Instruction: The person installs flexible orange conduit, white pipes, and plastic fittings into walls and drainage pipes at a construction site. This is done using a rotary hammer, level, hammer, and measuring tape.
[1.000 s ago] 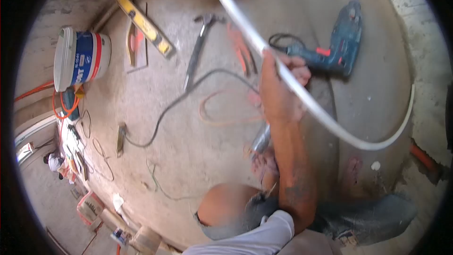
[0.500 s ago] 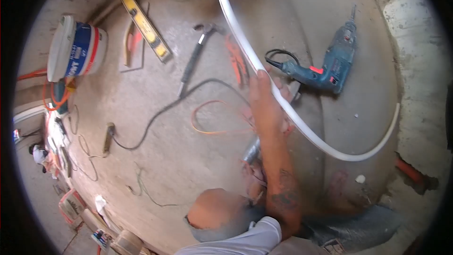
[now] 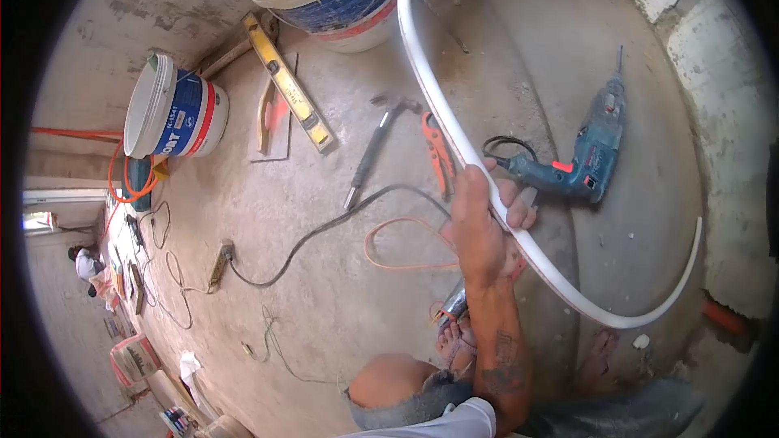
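Note:
A long white plastic pipe (image 3: 438, 85) curves from the top of the view down to the lower right. My left hand (image 3: 480, 223) is wrapped round its middle, thumb on top and fingertips showing on the far side. Beyond those fingers lies a blue-green power drill (image 3: 588, 158) with a long bit and black cable. Orange-handled pipe cutters (image 3: 438, 154) rest on the floor just past my hand. A thin orange cord loop (image 3: 372, 243) runs behind my wrist. Close to my foot is a shiny silver cylinder (image 3: 456, 302), partly hidden. My right hand does not show.
A hammer (image 3: 373, 150), yellow spirit level (image 3: 292, 93) and plastering trowel (image 3: 272, 122) lie on the concrete floor. Two paint buckets (image 3: 191, 113) stand behind them. A black cable ends at a socket block (image 3: 219, 266). The wall (image 3: 718, 73) borders the right side. Another person (image 3: 85, 264) is far left.
The view has tilted, so more of the buckets and the pipe's upper end shows. My left hand stays on the pipe, with its fingers now plainer to see.

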Demonstrator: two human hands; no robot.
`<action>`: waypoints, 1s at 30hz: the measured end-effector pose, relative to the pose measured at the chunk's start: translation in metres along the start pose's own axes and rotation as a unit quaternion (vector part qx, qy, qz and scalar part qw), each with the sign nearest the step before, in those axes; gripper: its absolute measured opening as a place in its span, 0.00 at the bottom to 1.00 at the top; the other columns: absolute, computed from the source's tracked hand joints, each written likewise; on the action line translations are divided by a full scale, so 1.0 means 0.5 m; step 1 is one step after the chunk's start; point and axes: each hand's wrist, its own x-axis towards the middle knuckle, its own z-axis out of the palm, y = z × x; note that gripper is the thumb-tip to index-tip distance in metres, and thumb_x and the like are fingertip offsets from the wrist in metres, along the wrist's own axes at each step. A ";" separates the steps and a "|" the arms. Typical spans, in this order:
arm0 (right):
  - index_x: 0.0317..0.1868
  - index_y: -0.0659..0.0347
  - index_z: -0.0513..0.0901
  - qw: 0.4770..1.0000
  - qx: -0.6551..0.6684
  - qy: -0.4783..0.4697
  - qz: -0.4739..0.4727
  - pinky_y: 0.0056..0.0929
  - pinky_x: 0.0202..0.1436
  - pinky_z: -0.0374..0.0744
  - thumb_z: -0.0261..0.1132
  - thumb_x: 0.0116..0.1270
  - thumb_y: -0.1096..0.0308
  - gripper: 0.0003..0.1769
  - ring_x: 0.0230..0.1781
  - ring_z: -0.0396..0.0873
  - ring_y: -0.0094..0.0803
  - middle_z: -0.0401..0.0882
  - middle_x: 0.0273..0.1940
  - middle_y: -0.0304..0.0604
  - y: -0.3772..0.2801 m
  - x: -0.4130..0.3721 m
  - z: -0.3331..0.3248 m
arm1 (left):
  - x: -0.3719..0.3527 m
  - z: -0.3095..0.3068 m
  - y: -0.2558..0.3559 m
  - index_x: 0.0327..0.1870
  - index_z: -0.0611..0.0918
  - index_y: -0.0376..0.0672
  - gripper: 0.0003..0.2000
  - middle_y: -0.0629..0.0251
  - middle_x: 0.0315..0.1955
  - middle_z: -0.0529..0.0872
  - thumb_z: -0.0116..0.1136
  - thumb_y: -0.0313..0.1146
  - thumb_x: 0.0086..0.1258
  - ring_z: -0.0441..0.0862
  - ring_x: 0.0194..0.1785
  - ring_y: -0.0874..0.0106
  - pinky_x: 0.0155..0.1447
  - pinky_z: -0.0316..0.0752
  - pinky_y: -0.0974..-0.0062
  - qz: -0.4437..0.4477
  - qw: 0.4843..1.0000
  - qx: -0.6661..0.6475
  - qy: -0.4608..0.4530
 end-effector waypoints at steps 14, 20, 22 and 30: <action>0.59 0.63 0.70 0.999 0.032 -0.022 -0.018 0.47 0.51 0.77 0.60 0.69 0.54 0.25 0.50 0.75 0.48 0.75 0.49 0.55 -0.006 -0.006 0.005 | 0.001 -0.014 -0.006 0.55 0.71 0.42 0.17 0.69 0.23 0.70 0.47 0.47 0.77 0.65 0.19 0.81 0.22 0.60 0.81 0.001 0.999 -0.016 -0.029; 0.60 0.63 0.70 0.982 0.085 0.133 -0.101 0.48 0.51 0.77 0.61 0.69 0.55 0.26 0.51 0.76 0.49 0.75 0.50 0.56 0.087 0.039 -0.269 | 0.009 -0.026 -0.012 0.55 0.71 0.43 0.17 0.70 0.23 0.70 0.46 0.47 0.77 0.65 0.19 0.82 0.22 0.60 0.82 -0.009 0.997 -0.046 -0.067; 0.60 0.63 0.69 0.966 0.036 0.240 -0.087 0.49 0.51 0.78 0.61 0.69 0.56 0.26 0.51 0.76 0.49 0.75 0.50 0.56 0.186 0.071 -0.445 | 0.010 -0.030 0.002 0.56 0.71 0.43 0.17 0.71 0.23 0.70 0.46 0.47 0.77 0.65 0.19 0.82 0.21 0.60 0.82 -0.002 0.995 -0.061 -0.079; 0.62 0.64 0.68 0.921 -0.128 0.023 0.367 0.51 0.51 0.78 0.62 0.69 0.58 0.27 0.52 0.76 0.50 0.75 0.51 0.57 0.590 0.041 -0.813 | 0.022 -0.044 0.014 0.57 0.71 0.43 0.18 0.73 0.21 0.67 0.43 0.48 0.78 0.63 0.17 0.83 0.19 0.62 0.82 -0.012 0.994 -0.080 -0.075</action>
